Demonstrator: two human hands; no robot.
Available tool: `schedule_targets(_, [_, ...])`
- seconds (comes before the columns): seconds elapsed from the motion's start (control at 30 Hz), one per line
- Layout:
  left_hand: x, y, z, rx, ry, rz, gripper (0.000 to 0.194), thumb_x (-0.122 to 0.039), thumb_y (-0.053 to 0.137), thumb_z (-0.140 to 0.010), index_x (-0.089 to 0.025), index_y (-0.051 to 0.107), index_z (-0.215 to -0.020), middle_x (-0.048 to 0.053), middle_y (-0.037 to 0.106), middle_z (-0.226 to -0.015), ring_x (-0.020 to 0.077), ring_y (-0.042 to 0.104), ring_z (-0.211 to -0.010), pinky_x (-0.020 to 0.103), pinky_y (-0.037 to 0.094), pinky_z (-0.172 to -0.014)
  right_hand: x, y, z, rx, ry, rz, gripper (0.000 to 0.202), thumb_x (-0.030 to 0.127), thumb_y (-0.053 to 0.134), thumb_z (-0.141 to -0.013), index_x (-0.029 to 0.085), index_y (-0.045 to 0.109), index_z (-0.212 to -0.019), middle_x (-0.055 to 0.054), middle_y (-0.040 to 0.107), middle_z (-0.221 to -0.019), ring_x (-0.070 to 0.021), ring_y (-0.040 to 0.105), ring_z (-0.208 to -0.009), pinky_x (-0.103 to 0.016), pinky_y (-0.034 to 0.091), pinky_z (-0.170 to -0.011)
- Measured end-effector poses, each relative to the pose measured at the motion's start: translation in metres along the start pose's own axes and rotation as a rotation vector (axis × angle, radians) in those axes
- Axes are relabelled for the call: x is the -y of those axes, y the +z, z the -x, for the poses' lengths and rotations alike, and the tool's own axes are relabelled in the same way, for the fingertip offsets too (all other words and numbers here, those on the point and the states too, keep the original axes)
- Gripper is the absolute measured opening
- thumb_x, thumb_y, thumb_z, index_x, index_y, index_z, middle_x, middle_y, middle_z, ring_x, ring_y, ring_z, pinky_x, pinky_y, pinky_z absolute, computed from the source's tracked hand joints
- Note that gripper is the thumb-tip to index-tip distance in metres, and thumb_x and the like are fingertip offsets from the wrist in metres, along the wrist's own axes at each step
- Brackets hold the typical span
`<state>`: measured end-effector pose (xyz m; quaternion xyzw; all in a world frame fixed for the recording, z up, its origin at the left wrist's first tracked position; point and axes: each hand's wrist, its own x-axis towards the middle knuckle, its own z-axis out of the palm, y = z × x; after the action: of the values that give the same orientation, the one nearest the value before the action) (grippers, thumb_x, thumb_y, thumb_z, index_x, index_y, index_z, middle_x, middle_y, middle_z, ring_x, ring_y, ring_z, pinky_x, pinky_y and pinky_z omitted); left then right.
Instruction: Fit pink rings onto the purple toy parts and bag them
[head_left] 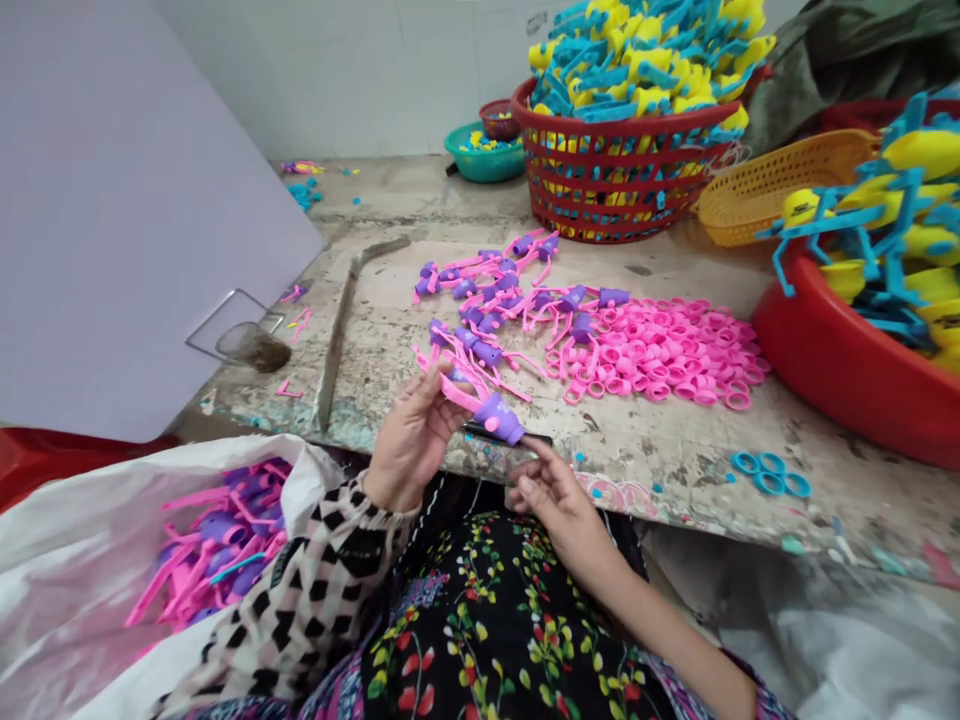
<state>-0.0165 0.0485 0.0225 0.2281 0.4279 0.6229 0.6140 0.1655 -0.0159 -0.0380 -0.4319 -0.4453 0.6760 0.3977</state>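
My left hand (pixel 414 432) is closed on the pink legs of a plastic toy piece (pixel 498 416) with a purple cup-shaped body. The piece is held just above the table's front edge, its purple end pointing right and down. My right hand (pixel 553 492) is at that end, the index fingertip at or close to the rim, the thumb apart and the other fingers loosely bent. Behind them lies a loose pile of similar purple and pink pieces (pixel 487 290). To its right is a heap of small pink rings (pixel 667 350).
A white sack (pixel 300 460) of pink and purple pieces stands at left. Blue rings (pixel 771 472) lie near the front edge. A red basket (pixel 622 180) and a red tub (pixel 840 370) hold yellow and blue pieces. A metal bar (pixel 341 340) and a glass (pixel 253 347) are at left.
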Motion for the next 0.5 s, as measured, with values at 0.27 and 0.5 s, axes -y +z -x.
schedule_targets(0.27, [0.036,0.003,0.014,0.029,-0.27,0.249,0.007,-0.019,0.058,-0.089,-0.015,0.064,-0.091,0.003,0.073,-0.074,0.0125,0.069,-0.066,0.024,0.058,-0.062,0.006,-0.001,-0.006,-0.134,-0.133,-0.037,0.057,0.04,0.068,-0.079,0.03,0.043,-0.129,-0.006,0.053,-0.124,-0.0202,0.057,-0.107,-0.036,0.047,-0.092])
schedule_targets(0.5, [0.039,-0.002,0.017,0.104,-0.319,0.204,0.009,-0.019,0.054,-0.091,-0.015,0.062,-0.09,0.005,0.072,-0.081,0.0151,0.07,-0.077,0.028,0.058,-0.074,0.006,-0.004,-0.005,-0.213,-0.247,-0.054,0.034,0.033,0.064,-0.085,0.032,0.049,-0.116,-0.001,0.061,-0.11,-0.0165,0.061,-0.095,-0.032,0.052,-0.084])
